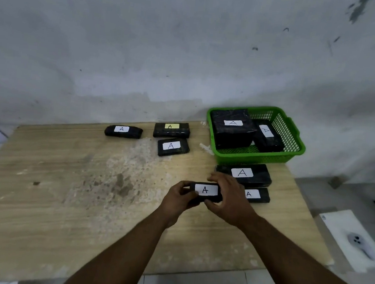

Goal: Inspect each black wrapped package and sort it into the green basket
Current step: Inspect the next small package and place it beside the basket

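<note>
From the head camera, two bare hands hold one small black wrapped package with a white paper label marked A [205,191] up above the worn light wooden table [60,198]. The left hand [179,200] curls its fingers and thumb around the left end. The right hand [229,198] grips the right end, fingers over the top and thumb under.

The green plastic basket with holes in its walls [284,138] sits at the far right corner of the table. Two black packages lie inside it: a big black block [231,129] and a smaller black pack [269,136] beside it.

Just in front of the basket lie a long black package [244,174] and another black package [257,195], partly hidden by the right hand.

Three more black packages [171,146] lie near the far edge, to the left of the basket. One has a yellow label.
</note>
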A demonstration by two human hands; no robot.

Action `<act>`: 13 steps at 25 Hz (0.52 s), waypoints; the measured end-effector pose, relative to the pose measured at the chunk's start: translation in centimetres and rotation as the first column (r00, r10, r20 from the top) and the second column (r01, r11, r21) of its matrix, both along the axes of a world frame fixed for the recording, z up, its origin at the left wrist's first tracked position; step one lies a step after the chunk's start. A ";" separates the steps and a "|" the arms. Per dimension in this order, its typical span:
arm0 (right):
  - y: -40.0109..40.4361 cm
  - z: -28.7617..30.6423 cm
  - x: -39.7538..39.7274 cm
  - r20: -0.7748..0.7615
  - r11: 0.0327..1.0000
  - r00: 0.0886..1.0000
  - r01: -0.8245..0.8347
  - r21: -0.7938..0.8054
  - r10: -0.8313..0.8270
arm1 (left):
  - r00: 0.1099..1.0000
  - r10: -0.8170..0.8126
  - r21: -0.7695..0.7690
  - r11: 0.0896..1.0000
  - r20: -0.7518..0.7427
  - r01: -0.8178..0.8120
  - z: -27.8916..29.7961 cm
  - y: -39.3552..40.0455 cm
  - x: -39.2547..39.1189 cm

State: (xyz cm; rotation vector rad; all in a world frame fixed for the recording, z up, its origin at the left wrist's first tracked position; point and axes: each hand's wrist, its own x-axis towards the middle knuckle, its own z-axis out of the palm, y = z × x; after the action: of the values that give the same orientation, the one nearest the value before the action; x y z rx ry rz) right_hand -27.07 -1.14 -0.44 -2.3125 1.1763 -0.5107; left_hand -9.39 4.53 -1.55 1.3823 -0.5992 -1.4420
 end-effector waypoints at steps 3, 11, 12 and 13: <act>-1.6 1.2 -1.0 -0.165 0.990 0.984 -0.089 -0.113 0.069 | 1.000 -0.019 -0.013 1.000 -0.014 0.019 0.0 -1.1 -1.2; -7.2 2.5 -3.6 -0.211 0.976 0.972 -0.140 -0.166 0.104 | 0.999 -0.032 -0.063 0.998 -0.039 0.029 0.1 -6.0 -3.7; -8.0 2.6 -4.1 -0.199 0.977 0.977 -0.120 -0.177 0.084 | 1.000 -0.009 -0.072 0.997 0.021 0.011 0.1 -6.9 -3.8; -8.9 2.7 -4.6 -0.189 0.978 0.980 -0.095 -0.187 0.059 | 0.990 0.016 -0.087 0.996 0.140 -0.004 -0.2 -7.9 -3.7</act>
State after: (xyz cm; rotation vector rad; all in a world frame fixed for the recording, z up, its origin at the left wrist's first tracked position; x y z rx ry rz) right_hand -31.67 -10.07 2.23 -2.6099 1.1580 -0.4082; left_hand -13.09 -3.41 -1.73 1.4244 -0.7350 -1.3028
